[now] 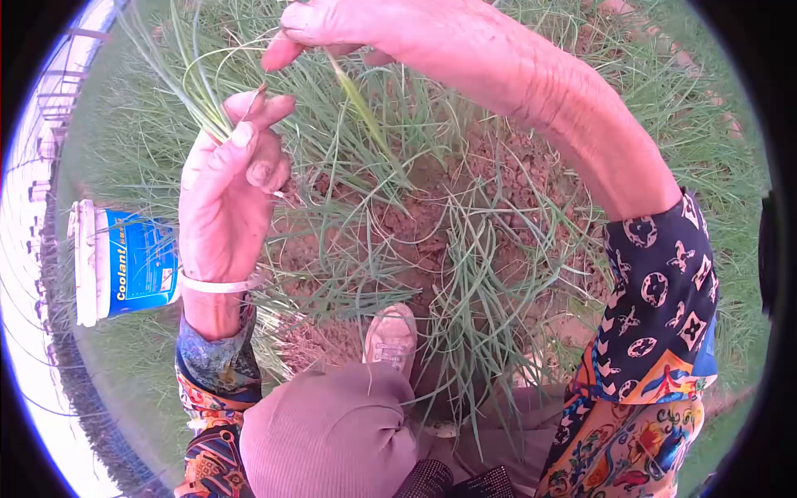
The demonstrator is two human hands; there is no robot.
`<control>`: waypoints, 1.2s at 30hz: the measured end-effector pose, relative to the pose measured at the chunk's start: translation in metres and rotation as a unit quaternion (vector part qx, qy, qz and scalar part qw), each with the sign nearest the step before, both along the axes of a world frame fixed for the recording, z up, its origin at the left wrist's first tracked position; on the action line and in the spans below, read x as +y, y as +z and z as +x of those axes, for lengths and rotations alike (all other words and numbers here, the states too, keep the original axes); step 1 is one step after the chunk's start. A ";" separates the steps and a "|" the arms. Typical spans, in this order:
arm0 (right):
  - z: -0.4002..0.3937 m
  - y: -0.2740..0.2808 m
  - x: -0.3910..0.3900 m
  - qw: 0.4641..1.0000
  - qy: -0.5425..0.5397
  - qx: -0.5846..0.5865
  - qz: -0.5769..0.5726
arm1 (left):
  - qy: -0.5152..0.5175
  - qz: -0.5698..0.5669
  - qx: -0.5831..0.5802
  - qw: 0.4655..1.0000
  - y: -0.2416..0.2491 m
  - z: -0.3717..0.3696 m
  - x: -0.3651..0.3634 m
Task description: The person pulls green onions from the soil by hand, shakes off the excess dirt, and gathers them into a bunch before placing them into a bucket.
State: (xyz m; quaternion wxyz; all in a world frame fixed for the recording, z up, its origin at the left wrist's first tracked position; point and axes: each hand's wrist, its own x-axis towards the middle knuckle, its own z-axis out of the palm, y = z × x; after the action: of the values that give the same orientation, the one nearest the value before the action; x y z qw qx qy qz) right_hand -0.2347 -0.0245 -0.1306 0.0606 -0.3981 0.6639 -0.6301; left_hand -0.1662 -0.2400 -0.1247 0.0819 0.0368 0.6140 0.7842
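Note:
At the upper left, my left hand (228, 183) is closed round a small bunch of thin green plants (195, 91), its thumb and fingers pinching them near their pale lower ends. Just above and to the right is my right hand (332, 29), partly cut off by the top edge. A yellow-green leaf (365, 112) hangs from its pinched fingers. The two hands are close but apart. Loose green stalks (481, 307) lie in a heap on the brown soil in front of my knees.
A white bucket with a blue "Coolant" label (141, 257) stands at the left beside my left wrist. My shoe (390, 336) rests on the soil (415, 224) below. Dense green plants (689, 141) grow all around, and a netted structure (50, 166) runs along the left edge.

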 end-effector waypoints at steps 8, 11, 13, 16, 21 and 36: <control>-0.030 -0.087 -0.113 0.984 0.147 -0.081 -0.064 | 0.045 -0.117 -0.117 0.985 -0.033 -0.005 -0.028; -0.061 -0.147 -0.110 0.941 0.162 -0.268 -0.124 | 0.102 -0.168 -0.132 0.971 -0.040 -0.004 -0.049; -0.102 -0.185 -0.079 0.872 0.245 -0.392 -0.161 | 0.160 -0.151 -0.118 0.968 -0.028 -0.010 -0.049; -0.138 -0.243 -0.043 0.876 0.212 -0.428 -0.072 | 0.191 -0.181 -0.109 0.959 -0.009 -0.020 -0.061; -0.100 -0.289 -0.055 0.814 0.107 -0.182 0.541 | 0.265 -0.218 -0.026 0.939 0.049 0.040 -0.055; -0.001 -0.374 -0.071 0.856 -0.205 -0.179 0.440 | 0.310 -0.155 -0.210 0.914 0.033 0.136 -0.066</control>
State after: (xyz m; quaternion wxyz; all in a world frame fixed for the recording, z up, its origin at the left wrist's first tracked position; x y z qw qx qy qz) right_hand -0.2353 -0.0951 -0.5046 0.2166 -0.0657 0.9161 -0.3310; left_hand -0.0300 -0.3062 -0.0919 -0.0331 -0.3342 0.6768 0.6551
